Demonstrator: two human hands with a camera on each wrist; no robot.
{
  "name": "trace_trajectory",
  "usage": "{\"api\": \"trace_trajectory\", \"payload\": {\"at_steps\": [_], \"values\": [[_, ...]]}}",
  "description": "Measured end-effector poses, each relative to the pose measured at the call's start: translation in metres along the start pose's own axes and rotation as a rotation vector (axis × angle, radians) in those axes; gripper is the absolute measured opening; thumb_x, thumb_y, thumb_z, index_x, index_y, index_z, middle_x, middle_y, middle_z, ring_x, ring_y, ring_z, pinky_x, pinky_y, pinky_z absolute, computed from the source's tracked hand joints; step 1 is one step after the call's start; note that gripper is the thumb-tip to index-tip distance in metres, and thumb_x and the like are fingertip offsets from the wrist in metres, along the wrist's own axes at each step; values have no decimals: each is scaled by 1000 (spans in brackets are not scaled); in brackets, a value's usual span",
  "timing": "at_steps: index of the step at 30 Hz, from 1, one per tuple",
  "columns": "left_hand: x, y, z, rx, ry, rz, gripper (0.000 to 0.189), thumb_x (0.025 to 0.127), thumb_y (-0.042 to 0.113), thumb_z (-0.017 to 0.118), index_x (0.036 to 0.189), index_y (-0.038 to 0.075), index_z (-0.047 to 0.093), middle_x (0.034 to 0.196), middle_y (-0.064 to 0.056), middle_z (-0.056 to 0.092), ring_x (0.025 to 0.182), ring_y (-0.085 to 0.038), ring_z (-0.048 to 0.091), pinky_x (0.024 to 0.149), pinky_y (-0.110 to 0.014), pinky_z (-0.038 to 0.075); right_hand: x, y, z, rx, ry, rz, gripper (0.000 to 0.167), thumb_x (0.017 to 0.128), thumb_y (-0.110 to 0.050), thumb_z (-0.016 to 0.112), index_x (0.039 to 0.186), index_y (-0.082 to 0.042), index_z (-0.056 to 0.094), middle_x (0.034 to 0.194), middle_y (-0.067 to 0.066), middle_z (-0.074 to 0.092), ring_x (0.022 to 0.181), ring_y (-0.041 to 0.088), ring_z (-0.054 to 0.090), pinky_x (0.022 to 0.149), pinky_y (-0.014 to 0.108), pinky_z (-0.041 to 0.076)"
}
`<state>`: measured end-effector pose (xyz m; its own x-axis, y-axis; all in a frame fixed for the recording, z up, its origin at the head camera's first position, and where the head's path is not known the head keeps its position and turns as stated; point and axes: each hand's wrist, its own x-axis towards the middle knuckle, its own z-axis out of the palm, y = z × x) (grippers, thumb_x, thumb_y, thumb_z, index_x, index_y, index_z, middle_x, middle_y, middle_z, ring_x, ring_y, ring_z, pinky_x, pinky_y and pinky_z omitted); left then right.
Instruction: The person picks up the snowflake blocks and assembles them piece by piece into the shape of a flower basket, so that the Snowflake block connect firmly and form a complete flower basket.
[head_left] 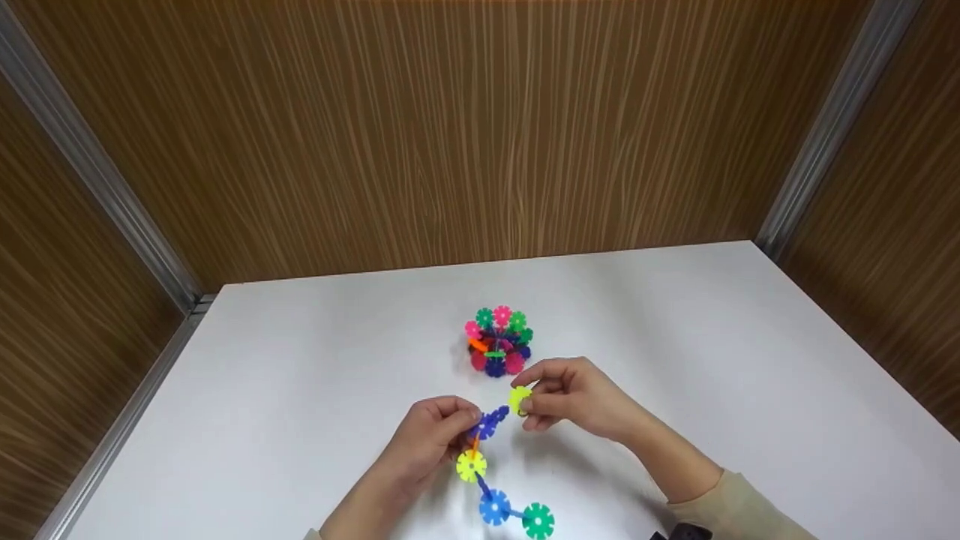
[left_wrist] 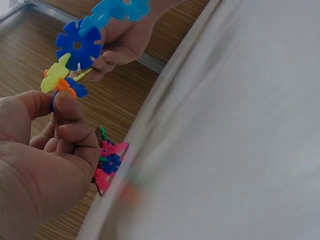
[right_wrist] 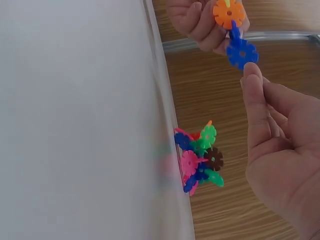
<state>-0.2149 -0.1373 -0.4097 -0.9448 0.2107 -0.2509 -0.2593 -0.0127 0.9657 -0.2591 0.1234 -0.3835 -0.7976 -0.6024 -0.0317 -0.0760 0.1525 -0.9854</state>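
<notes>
My left hand (head_left: 424,439) pinches a dark blue notched disc (head_left: 484,427) between thumb and fingers. This disc is part of a chain of interlocking plastic snowflake discs: below it hang an orange one seen edge-on, a yellow disc (head_left: 471,466), a light blue disc (head_left: 494,508) and a green disc (head_left: 538,520) at the end. Another dark blue disc sticks out toward the right hand. My right hand (head_left: 577,396) pinches a separate-looking yellow disc (head_left: 519,398) close beside that blue one. In the left wrist view, the left fingertips grip just beneath an orange disc (left_wrist: 62,85).
Beyond the hands, a rounded cluster of joined snowflake discs (head_left: 501,319) in pink, green, blue and orange sits on the white table (head_left: 337,360). Wood-grain panels (head_left: 450,135) wall the table at the back and sides. A black object (head_left: 688,532) shows at the bottom edge.
</notes>
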Motion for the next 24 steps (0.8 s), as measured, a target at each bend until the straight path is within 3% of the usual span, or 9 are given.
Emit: {"api": "trace_trajectory", "payload": {"at_steps": [5,13,24], "values": [[0,0,0,2,-5,0,16,103,17,69,105,3,77,86,-6,72,72,-17,59,67,-24,53,1,3,4,4,24,-1,30,100,-10,74,126,4,70,95,17,76,85,23,79,80,38,64],[-1,1,0,24,-10,2,16,103,18,70,106,4,77,89,-6,74,74,-17,60,70,-25,55,-1,3,7,10,3,8,28,100,-10,74,124,4,73,100,27,74,83,22,78,80,38,64],[-4,2,1,66,-19,28,12,103,14,71,103,3,75,85,-5,74,72,-16,60,69,-24,54,-1,6,11,69,-7,14,22,100,-7,74,117,6,71,93,16,76,80,20,78,77,37,64]]}}
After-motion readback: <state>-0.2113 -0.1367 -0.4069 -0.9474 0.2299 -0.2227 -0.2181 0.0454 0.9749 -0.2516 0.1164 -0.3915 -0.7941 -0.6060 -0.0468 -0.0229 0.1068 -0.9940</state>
